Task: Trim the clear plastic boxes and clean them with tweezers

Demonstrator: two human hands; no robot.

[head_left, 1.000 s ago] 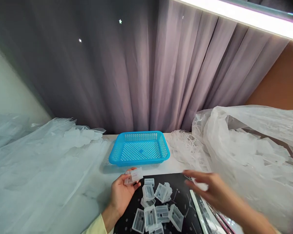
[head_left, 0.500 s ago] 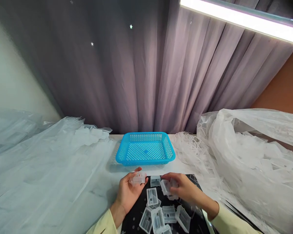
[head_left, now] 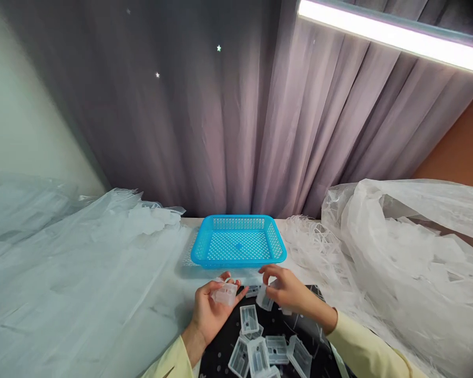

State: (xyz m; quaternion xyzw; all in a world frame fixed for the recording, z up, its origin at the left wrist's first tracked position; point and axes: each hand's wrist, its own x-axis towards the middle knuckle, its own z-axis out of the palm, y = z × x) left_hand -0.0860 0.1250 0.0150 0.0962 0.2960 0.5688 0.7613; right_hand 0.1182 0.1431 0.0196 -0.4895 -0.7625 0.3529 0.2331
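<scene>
My left hand (head_left: 208, 316) holds a small translucent plastic box (head_left: 225, 295) between thumb and fingers, above the left edge of a black mat (head_left: 220, 350). Over the mat's far side, my right hand (head_left: 290, 292) grips a second translucent box (head_left: 263, 299), which is tilted and partly covered by the fingers. Another box (head_left: 252, 291) lies between the two hands at the mat's far edge. Several more boxes, among them one upright in view (head_left: 248, 319) and one at the right (head_left: 299, 356), lie loosely on the mat, some overlapping.
Beyond the hands stands a blue perforated basket (head_left: 238, 261). Large clear plastic bags (head_left: 82, 283) cover the left side. At the right are a heap of thin plastic strands (head_left: 313, 239) and a bag of translucent pieces (head_left: 413, 273). A curtain (head_left: 189, 131) hangs behind.
My right hand has raised its box off the mat, a little upward and to the left, and tilted it. The box in my left hand has turned slightly. The whole view has shifted a little.
</scene>
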